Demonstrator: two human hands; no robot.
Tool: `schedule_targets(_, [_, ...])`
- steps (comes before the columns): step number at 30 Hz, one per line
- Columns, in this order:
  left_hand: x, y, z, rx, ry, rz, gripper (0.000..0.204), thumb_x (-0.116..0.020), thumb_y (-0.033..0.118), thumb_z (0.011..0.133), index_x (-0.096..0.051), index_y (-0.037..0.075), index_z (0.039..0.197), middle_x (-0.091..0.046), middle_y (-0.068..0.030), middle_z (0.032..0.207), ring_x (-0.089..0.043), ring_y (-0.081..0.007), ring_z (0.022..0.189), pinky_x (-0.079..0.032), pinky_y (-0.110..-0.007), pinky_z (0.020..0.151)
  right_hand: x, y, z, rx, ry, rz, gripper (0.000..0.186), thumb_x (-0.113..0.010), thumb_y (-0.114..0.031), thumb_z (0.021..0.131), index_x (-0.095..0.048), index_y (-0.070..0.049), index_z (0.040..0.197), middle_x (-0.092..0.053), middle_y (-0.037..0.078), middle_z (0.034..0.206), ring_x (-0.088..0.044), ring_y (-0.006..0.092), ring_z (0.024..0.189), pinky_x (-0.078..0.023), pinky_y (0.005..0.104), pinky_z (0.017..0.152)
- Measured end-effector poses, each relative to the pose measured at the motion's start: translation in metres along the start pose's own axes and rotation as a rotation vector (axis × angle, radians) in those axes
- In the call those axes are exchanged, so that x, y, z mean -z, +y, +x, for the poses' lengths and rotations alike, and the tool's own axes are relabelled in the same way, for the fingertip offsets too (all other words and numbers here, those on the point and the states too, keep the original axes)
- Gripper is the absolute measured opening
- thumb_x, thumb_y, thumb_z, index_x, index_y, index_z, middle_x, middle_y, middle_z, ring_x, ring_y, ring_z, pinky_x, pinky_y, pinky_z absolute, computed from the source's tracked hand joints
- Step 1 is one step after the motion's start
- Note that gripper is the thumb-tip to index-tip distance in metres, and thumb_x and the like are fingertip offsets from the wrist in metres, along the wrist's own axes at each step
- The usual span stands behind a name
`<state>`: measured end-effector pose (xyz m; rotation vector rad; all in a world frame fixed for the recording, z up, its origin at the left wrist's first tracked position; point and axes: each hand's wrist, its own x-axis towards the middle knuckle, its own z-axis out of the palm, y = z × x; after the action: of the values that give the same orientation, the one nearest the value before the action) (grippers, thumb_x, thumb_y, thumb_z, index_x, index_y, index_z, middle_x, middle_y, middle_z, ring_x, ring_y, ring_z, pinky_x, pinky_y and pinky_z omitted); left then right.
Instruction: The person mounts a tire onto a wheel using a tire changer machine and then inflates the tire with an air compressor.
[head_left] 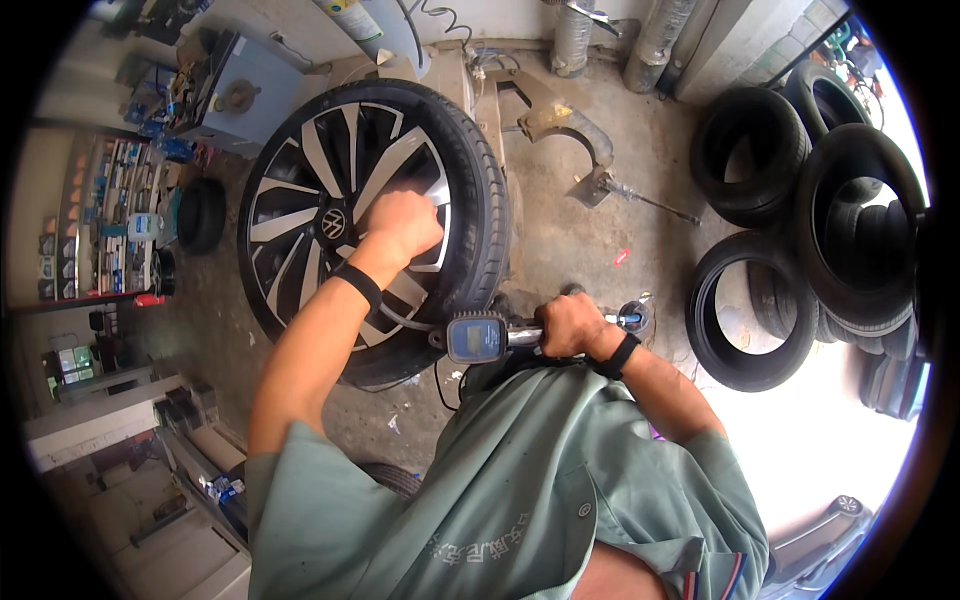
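Note:
My left hand (403, 222) is closed at the right-hand spokes of a large wheel (280, 220) with black and silver alloy and a black tyre; what its curled fingers hold is hidden. My right hand (574, 326) grips the handle of a tyre inflator with a square digital gauge (475, 338) just left of it, beside the tyre's lower right. A hose (405, 323) runs from the gauge toward the wheel and passes out of sight.
Several loose tyres (745, 160) stand and lie at the right. A curved metal machine arm (560, 120) is beyond my right hand. A blue-grey cabinet (250, 70) is at upper left, stocked shelves (120, 210) at far left, and metal equipment (130, 420) at lower left.

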<state>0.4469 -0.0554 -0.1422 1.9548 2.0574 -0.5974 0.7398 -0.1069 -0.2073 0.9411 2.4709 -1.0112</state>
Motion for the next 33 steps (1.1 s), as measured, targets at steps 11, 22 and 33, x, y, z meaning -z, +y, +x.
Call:
schedule_targets(11, [0.0022, 0.0010, -0.0004, 0.002, -0.014, -0.007, 0.036, -0.053, 0.029, 0.094, -0.077, 0.003, 0.087, -0.072, -0.0206, 0.089, -0.070, -0.0380, 0.089, -0.054, -0.044, 0.083, 0.0053, -0.0030, -0.0008, -0.018, -0.044, -0.014, 0.027, -0.061, -0.026, 0.070, -0.075, -0.007, 0.083, -0.072, 0.020, 0.087, -0.071, 0.0365, 0.088, -0.056, 0.0431, 0.080])
schedule_targets(22, [0.0033, 0.0017, -0.0002, 0.004, -0.029, 0.005, 0.036, -0.053, 0.030, 0.094, -0.077, 0.004, 0.087, -0.073, -0.0194, 0.090, -0.071, -0.0369, 0.089, -0.054, -0.044, 0.083, 0.0057, -0.0034, -0.0009, -0.022, -0.048, -0.013, 0.027, -0.061, -0.027, 0.070, -0.075, -0.009, 0.083, -0.072, 0.019, 0.087, -0.071, 0.0361, 0.087, -0.056, 0.0430, 0.079])
schedule_targets(33, [0.0016, 0.0016, 0.0011, 0.015, -0.040, 0.044, 0.027, -0.057, 0.022, 0.080, -0.079, 0.010, 0.089, -0.075, -0.0137, 0.093, -0.072, -0.0315, 0.088, -0.056, -0.040, 0.077, 0.0063, -0.0054, 0.0015, -0.016, -0.062, -0.025, 0.027, -0.063, -0.028, 0.070, -0.075, -0.009, 0.085, -0.072, 0.019, 0.088, -0.071, 0.0352, 0.088, -0.056, 0.0431, 0.080])
